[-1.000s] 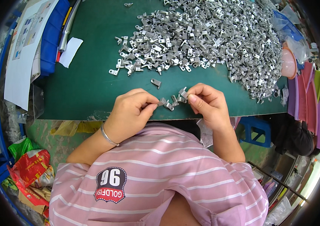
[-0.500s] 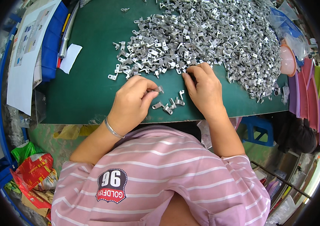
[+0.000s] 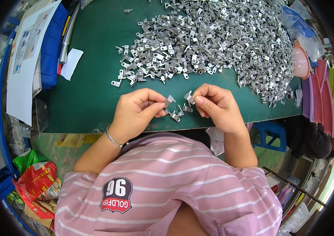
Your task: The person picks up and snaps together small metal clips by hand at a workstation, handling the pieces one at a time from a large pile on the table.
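Between thumb and fingers, my left hand [image 3: 138,111] pinches a small bent metal bracket [image 3: 169,100]. My right hand [image 3: 218,105] grips another metal bracket [image 3: 189,96] by its end, a short way to the right of the first. Several loose brackets [image 3: 175,116] lie on the green table [image 3: 92,102] just below and between my fingertips. Beyond both hands spreads a large pile of the same silvery brackets [image 3: 206,43], each with a hole in a flat tab.
At the left edge stand a blue bin [image 3: 53,51], a metal rod-like tool [image 3: 68,37] and a scrap of white paper [image 3: 71,64]. A pink plastic basket [image 3: 301,62] borders the pile on the right. Below the table is a blue stool [image 3: 270,135].
My right hand has drawn back from the pile's edge toward me, now with a bracket in its fingers. The left hand has shifted slightly nearer, still holding its bracket.
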{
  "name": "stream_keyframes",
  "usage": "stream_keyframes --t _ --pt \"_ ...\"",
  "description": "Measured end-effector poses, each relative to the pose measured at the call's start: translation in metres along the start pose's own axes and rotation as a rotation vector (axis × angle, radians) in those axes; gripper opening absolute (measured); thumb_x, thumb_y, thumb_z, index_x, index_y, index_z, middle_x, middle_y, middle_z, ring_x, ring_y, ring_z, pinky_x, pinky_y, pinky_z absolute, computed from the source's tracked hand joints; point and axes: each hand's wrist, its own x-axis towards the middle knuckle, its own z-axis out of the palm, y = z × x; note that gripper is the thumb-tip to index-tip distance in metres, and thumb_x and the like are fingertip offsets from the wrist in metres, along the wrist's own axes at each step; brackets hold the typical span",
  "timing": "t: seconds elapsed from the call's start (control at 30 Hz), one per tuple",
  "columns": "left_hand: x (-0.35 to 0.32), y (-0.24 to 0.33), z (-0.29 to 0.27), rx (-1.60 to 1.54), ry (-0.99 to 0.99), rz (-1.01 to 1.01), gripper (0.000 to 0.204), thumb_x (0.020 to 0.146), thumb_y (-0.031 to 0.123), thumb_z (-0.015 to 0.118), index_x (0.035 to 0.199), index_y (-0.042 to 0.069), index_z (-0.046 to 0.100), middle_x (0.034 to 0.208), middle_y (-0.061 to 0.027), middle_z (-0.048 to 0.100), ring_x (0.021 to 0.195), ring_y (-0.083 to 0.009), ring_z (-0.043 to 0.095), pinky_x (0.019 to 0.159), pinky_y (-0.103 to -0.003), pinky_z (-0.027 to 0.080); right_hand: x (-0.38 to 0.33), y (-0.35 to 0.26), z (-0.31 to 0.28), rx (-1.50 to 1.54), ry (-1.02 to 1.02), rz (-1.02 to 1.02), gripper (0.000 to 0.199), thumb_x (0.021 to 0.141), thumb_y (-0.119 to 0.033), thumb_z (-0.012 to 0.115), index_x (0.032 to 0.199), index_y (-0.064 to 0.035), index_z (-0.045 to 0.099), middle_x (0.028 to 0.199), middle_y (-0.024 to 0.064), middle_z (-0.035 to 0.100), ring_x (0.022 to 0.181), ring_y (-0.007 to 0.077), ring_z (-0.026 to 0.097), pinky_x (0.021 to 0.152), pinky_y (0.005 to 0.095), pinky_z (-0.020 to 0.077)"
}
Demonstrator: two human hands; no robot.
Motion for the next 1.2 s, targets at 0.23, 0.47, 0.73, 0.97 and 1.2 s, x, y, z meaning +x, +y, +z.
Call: stream_keyframes --t 0.23,0.47,0.73,0.97,1.2 --pt "0.000 0.002 0.002 0.078 -0.013 0.021 0.008 0.085 -0.005 0.062 0.093 -0.006 0.063 0.088 -0.0096 0.066 0.077 -0.0139 0.066 0.067 -0.023 0.054 -0.002 0.002 0.002 0.056 -0.024 -0.025 0.010 0.092 -0.009 0.059 0.093 0.0012 0.061 0.074 -0.0018 0.055 0.063 0.0033 0.049 0.056 0.0179 0.0399" --pt "-0.001 0.001 0.010 0.626 0.003 0.442 0.010 0.079 -0.007 0.065 0.087 -0.001 0.067 0.085 -0.0078 0.063 0.066 -0.0126 0.059 0.057 -0.024 0.047 0.002 0.009 -0.003 -0.971 0.260 -0.475 0.006 0.081 -0.004 0.067 0.086 -0.0012 0.065 0.077 0.0083 0.058 0.063 0.0235 0.059 0.057 0.0321 0.0471" --pt "0.021 0.011 0.013 0.879 0.174 0.594 0.020 0.078 -0.004 0.066 0.097 0.001 0.064 0.088 -0.0103 0.058 0.067 -0.0217 0.059 0.058 -0.030 0.048 0.029 0.004 0.009 -1.103 0.427 -0.494 0.012 0.080 -0.015 0.069 0.080 -0.0036 0.066 0.079 0.0095 0.059 0.068 0.0291 0.062 0.060 0.0388 0.0500" --pt "0.030 0.006 0.014 0.975 0.199 0.633 0.021 0.073 -0.002 0.071 0.091 -0.001 0.060 0.091 -0.0123 0.057 0.069 -0.0271 0.059 0.061 -0.034 0.048 0.040 0.010 0.011 -1.259 0.464 -0.520 0.010 0.078 -0.014 0.069 0.077 -0.0042 0.065 0.075 0.0089 0.058 0.066 0.0277 0.061 0.057 0.0380 0.0496" --pt "0.031 0.007 0.017 0.908 0.213 0.647 0.023 0.072 -0.005 0.071 0.091 -0.001 0.060 0.089 -0.0131 0.057 0.070 -0.0283 0.059 0.060 -0.035 0.049 0.023 -0.002 -0.007 -0.547 0.179 -0.161 0.010 0.085 -0.009 0.066 0.086 0.0005 0.067 0.072 0.0007 0.057 0.062 0.0061 0.050 0.055 0.0218 0.0396"
